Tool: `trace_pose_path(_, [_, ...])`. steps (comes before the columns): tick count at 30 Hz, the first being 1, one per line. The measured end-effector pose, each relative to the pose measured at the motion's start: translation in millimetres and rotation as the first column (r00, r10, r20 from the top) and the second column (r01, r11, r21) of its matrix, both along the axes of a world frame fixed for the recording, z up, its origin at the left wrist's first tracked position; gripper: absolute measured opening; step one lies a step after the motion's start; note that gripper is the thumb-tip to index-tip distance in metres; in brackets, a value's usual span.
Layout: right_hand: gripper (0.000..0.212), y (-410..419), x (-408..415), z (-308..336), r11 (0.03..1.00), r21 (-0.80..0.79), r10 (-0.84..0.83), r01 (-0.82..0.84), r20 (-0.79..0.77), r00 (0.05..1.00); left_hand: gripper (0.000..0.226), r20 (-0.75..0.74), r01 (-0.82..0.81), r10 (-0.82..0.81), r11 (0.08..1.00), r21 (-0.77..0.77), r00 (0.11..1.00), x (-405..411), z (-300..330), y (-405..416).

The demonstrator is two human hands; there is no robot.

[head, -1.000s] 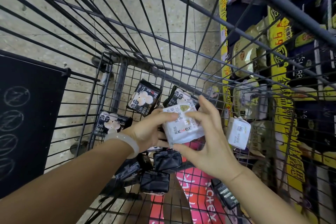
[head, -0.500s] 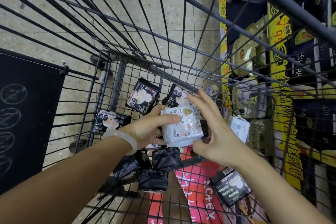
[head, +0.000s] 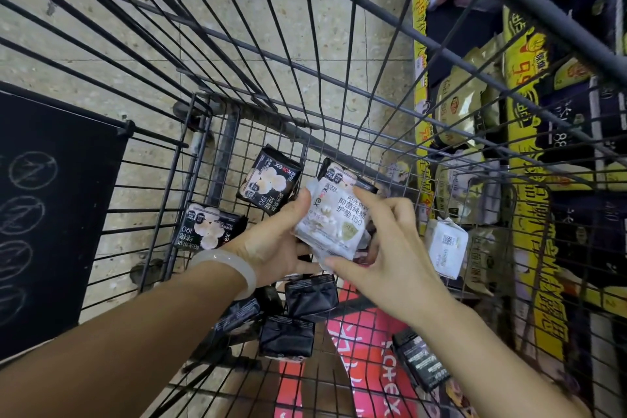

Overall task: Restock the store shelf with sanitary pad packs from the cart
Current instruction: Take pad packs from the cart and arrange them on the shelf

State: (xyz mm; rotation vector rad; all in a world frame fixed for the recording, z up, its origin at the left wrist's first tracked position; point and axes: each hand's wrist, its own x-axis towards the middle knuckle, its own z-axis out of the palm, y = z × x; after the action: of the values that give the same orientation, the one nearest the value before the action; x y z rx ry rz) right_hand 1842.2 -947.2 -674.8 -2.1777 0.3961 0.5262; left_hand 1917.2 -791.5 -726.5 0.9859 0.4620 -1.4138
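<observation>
- Both hands are reaching down into the wire cart (head: 237,85), meeting at the centre of the frame around 1 white pad pack (head: 334,222).
- The left hand (head: 271,241) is cupping the pack from below and the left, thumb lying along its left edge; its fingers are curled under and gripping it, probably to carry its weight.
- The right hand (head: 390,248) is pinching the same pack, index finger across the top edge and thumb at the bottom corner, seemingly steadying or squaring it before lifting it out.
- The pack is looking soft and crinkly: glossy plastic film, pillow-shaped, printed text on its face.
- More stock is lying loose on the cart floor: black packs (head: 271,180) at centre left, a second white pack (head: 446,248) leaning on the right wall.
- The store shelf (head: 576,112) is filling the right of the frame, crowded with yellow tags and bagged goods.
</observation>
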Motion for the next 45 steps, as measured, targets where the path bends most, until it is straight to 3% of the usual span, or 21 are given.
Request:
trace_pose_path(9, [0.075,5.4,0.1,-6.9,0.997,-0.079,-0.024,0.024,0.002,1.0,0.126,0.0,-0.013,0.013,0.999,0.049,1.0,2.8,3.2,4.9])
trace_pose_path(13, [0.068,7.1,1.6,-12.7,0.996,-0.081,-0.028,0.027,-0.013,1.0,0.126,0.124,0.12,-0.143,0.977,0.175,0.982,7.1,-1.0,9.2])
trace_pose_path(16, [0.076,6.4,1.8,-15.4,0.993,-0.1,0.06,-0.062,-0.025,0.998,0.107,0.136,0.225,-0.252,0.956,0.187,0.958,14.3,-2.8,10.2])
trace_pose_path(19, [0.099,0.4,0.2,-13.1,0.987,0.072,0.155,-0.146,-0.138,0.978,0.09,0.134,0.3,-0.32,0.942,0.148,0.938,17.4,-1.5,8.0])
trace_pose_path(21, [0.106,-14.9,-1.0,-6.7,0.969,0.245,0.082,-0.02,-0.248,0.965,0.091,0.12,0.275,-0.293,0.95,0.148,0.949,16.6,-1.7,5.1])
trace_pose_path(22, [0.102,-27.1,-3.1,-6.2,0.963,0.247,-0.044,0.107,-0.249,0.968,0.091,0.113,0.26,-0.277,0.955,0.145,0.954,16.0,-1.3,3.5])
trace_pose_path(24, [0.086,-57.0,-10.8,-13.8,0.924,0.014,-0.374,0.382,-0.171,0.911,0.088,0.091,0.225,-0.239,0.964,0.142,0.967,15.4,-0.7,2.8])
trace_pose_path(26, [0.083,-78.7,-18.8,-23.8,0.838,-0.287,-0.523,0.464,-0.182,0.832,0.075,0.045,0.169,-0.176,0.976,0.136,0.983,16.4,-0.6,4.6])
trace_pose_path(30, [0.106,-78.7,-32.6,-47.9,0.873,-0.398,-0.459,0.281,-0.477,0.75,0.056,0.029,0.128,-0.133,0.983,0.134,0.991,24.1,1.5,9.1])
trace_pose_path(32, [0.099,-76.9,-36.1,-55.2,0.869,-0.416,-0.449,0.266,-0.439,0.779,0.053,0.048,0.104,-0.113,0.984,0.146,0.992,28.6,2.4,11.5])
trace_pose_path(35, [0.077,-80.5,-31.8,-50.9,0.791,-0.264,-0.608,0.552,-0.236,0.758,0.052,0.111,0.041,-0.063,0.981,0.188,0.992,37.8,2.8,17.2])
trace_pose_path(38, [0.059,-79.2,-17.3,-30.2,0.694,0.118,-0.661,0.71,-0.284,0.694,0.083,0.172,0.039,-0.079,0.975,0.221,0.982,43.0,-0.1,23.2])
trace_pose_path(41, [0.047,-65.9,0.8,-13.2,0.605,0.452,-0.507,0.656,-0.416,0.755,0.063,0.189,0.12,-0.159,0.972,0.204,0.969,37.8,-0.2,20.2])
trace_pose_path(43, [0.047,-57.7,10.7,-12.8,0.683,0.484,-0.39,0.547,-0.392,0.833,0.047,0.168,0.121,-0.153,0.975,0.186,0.974,33.4,1.9,16.0])
trace_pose_path(45, [0.042,-52.4,19.4,-14.2,0.701,0.501,-0.36,0.507,-0.366,0.858,0.043,0.16,0.101,-0.129,0.98,0.171,0.979,31.5,3.3,17.0])
